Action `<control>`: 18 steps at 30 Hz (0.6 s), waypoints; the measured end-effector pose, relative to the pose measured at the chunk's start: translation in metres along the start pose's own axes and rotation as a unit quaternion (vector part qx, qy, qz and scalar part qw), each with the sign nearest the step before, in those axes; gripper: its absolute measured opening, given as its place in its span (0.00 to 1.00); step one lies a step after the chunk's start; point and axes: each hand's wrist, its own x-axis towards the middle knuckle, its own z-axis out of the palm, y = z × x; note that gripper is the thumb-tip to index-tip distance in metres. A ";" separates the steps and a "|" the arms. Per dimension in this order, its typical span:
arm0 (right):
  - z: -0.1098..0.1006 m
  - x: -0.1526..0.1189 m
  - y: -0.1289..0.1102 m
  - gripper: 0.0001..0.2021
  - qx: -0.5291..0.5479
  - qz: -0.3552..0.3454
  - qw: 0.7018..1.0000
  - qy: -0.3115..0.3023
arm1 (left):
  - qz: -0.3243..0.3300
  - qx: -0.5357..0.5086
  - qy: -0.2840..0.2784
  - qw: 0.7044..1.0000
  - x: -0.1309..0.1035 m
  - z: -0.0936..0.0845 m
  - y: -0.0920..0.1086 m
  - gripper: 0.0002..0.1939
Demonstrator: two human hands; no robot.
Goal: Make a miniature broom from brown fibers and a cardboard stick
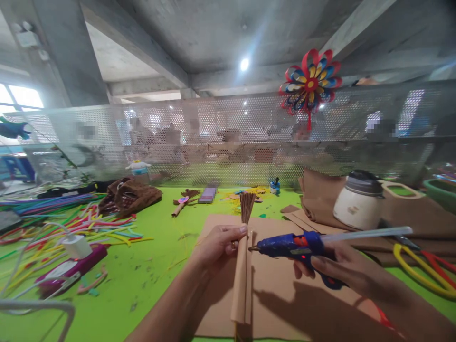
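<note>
My left hand (223, 244) pinches a rolled brown paper tube (240, 280) near its upper end. Out of the tube's top fans a bundle of thin brown strips (247, 206). A loose paper edge runs along the tube's right side. My right hand (331, 266) is wrapped round the handle of a blue hot glue gun (295, 246), with a clear glue stick (368, 233) poking from its back and a small red light on its side. The gun's nozzle points left, close to the paper edge; whether they touch I cannot tell. Beneath both hands lies a brown paper sheet (274, 289).
On the green table (142, 280), a purple power strip (74, 270) and several colourful pipe cleaners (107, 223) lie left. A white kettle (358, 202), brown sheets (320, 194) and yellow-handled scissors (420, 270) are right. A perforated partition (213, 142) stands behind.
</note>
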 end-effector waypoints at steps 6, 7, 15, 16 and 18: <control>-0.001 -0.001 0.000 0.26 -0.010 0.006 1.000 -0.007 | -0.003 -0.005 0.012 1.000 0.000 0.002 0.001 0.12; -0.002 -0.001 0.001 0.26 -0.008 0.005 1.000 -0.009 | -0.003 -0.006 0.013 1.000 -0.001 0.003 0.001 0.12; 0.001 -0.003 0.007 0.27 0.000 0.026 0.999 -0.026 | -0.011 -0.009 0.030 0.999 -0.001 0.004 0.003 0.14; 0.002 -0.003 0.007 0.27 0.000 0.027 0.999 -0.027 | -0.014 -0.011 0.035 0.999 -0.001 0.004 0.003 0.14; 0.002 -0.003 0.005 0.29 -0.002 0.027 0.999 -0.025 | -0.018 -0.014 0.038 0.999 -0.001 0.003 0.003 0.13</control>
